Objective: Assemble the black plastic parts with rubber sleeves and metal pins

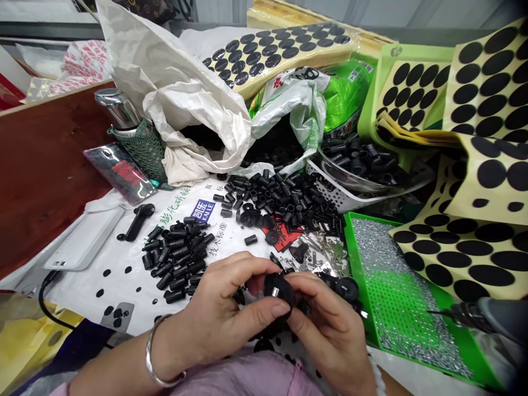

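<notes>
At the lower centre of the frame, you are holding a round black plastic part (285,294) with a small metal piece (275,292) on it. Your left hand (218,311) is pinching it between thumb and fingers, and your right hand (332,327) is pinching its right edge. Black cylindrical pieces (177,256) are lying heaped left of centre, while a green tray (391,300) is containing small silver screws (437,344) at the lower right

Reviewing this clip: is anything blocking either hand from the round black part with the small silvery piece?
Nothing visible is: the left hand and right hand both hold the round black part directly.
</notes>
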Demonstrator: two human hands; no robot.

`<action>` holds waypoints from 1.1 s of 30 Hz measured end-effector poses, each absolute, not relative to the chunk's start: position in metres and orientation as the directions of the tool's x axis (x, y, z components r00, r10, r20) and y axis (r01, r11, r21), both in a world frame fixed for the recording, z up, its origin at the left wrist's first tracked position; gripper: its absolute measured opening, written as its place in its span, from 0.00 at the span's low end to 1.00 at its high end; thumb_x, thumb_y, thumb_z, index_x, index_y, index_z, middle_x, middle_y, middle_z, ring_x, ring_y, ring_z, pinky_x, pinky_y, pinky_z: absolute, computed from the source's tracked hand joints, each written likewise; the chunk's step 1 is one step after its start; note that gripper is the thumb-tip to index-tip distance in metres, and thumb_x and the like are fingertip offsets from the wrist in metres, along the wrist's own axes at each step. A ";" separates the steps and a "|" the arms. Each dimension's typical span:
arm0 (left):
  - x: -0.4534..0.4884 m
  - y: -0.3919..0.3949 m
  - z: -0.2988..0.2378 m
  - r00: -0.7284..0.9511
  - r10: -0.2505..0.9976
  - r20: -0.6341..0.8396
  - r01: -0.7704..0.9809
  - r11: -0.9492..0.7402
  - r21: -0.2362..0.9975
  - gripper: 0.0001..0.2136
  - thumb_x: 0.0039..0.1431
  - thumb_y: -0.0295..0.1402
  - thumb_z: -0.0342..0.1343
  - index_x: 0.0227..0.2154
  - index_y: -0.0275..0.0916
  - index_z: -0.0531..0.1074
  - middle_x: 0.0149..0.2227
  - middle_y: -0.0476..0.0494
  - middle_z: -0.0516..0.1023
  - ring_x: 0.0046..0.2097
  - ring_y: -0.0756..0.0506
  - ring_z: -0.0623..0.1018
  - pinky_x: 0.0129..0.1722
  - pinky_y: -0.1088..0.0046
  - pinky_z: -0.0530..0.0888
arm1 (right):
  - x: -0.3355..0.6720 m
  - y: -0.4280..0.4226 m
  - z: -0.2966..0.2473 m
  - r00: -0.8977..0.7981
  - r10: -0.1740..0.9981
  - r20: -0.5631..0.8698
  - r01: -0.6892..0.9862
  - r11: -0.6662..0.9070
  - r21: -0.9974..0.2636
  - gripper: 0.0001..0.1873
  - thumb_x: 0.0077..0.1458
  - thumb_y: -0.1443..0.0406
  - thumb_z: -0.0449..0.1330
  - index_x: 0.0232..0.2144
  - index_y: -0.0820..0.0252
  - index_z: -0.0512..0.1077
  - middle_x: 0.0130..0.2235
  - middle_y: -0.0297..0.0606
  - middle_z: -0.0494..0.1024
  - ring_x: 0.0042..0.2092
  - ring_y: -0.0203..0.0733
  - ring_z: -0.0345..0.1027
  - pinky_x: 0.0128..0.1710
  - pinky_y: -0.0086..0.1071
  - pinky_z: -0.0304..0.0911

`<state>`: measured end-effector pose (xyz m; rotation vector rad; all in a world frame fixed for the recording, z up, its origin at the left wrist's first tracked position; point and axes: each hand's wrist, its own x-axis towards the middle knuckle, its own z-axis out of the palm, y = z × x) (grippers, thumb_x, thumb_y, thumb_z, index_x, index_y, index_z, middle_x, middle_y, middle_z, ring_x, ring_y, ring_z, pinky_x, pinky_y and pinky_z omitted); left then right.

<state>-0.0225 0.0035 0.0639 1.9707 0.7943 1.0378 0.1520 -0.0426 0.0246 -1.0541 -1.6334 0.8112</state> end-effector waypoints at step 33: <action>-0.003 -0.008 0.040 0.493 0.866 0.085 0.081 -0.142 0.987 0.17 0.56 0.26 0.50 0.50 0.38 0.64 0.44 0.40 0.73 0.42 0.46 0.74 0.42 0.68 0.73 | 0.175 -0.032 0.054 -0.381 0.790 0.480 0.657 0.597 -0.461 0.16 0.51 0.71 0.55 0.44 0.57 0.68 0.46 0.43 0.67 0.45 0.42 0.64 0.41 0.37 0.66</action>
